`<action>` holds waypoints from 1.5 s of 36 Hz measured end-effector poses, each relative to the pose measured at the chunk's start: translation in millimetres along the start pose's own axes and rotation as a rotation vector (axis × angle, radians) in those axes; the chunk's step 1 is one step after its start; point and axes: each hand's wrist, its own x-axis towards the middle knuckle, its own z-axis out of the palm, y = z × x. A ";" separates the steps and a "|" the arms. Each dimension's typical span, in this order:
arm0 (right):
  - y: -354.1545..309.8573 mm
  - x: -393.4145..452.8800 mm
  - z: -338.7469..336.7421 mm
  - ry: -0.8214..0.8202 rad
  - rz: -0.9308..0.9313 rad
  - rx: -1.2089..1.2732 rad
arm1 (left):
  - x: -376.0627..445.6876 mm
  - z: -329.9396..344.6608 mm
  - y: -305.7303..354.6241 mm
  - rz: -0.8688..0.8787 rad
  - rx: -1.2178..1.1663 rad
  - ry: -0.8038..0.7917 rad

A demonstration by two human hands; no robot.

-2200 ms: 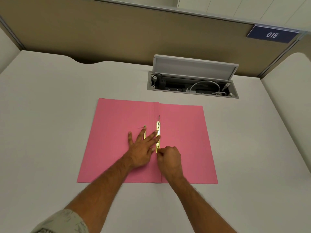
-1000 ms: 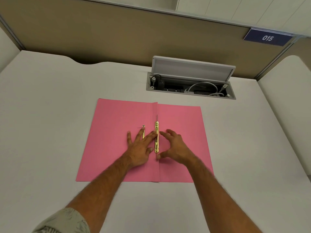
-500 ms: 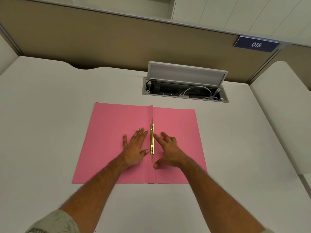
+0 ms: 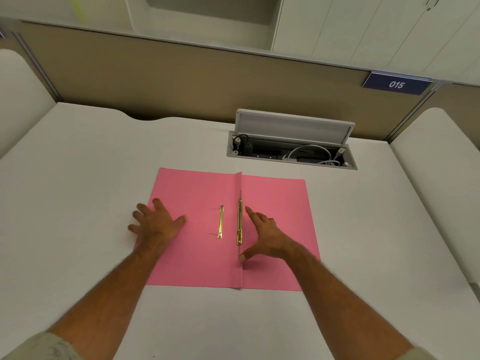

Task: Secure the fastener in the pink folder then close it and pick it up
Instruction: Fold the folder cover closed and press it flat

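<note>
pink folder [image 4: 275, 229] lies open flat on counter [image 4: 78, 178]. brass fastener bar [image 4: 239, 221] sits along spine. left hand [image 4: 155, 224] spread wide, empty, at left flap edge; right hand [image 4: 267, 233] open, pinning right flap. judgement: lift left flap, fold along crease.

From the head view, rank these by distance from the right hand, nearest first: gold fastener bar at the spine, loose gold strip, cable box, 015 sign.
1. Gold fastener bar: just left of the right hand.
2. Loose gold strip: farther left, on the left flap.
3. Cable box: beyond the folder.
4. 015 sign: on the far partition, upper right.
</note>
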 end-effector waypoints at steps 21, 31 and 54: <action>-3.0 -3.0 24.3 0.068 0.015 -0.184 | 6.1 -22.6 -12.7 -0.322 -0.390 -0.072; -8.8 -3.5 22.7 0.057 0.029 -0.231 | -8.1 -26.2 -4.4 -0.315 -0.302 -0.044; -10.7 -1.8 23.9 0.060 0.040 -0.267 | -12.9 -27.0 -5.6 -0.293 -0.263 -0.022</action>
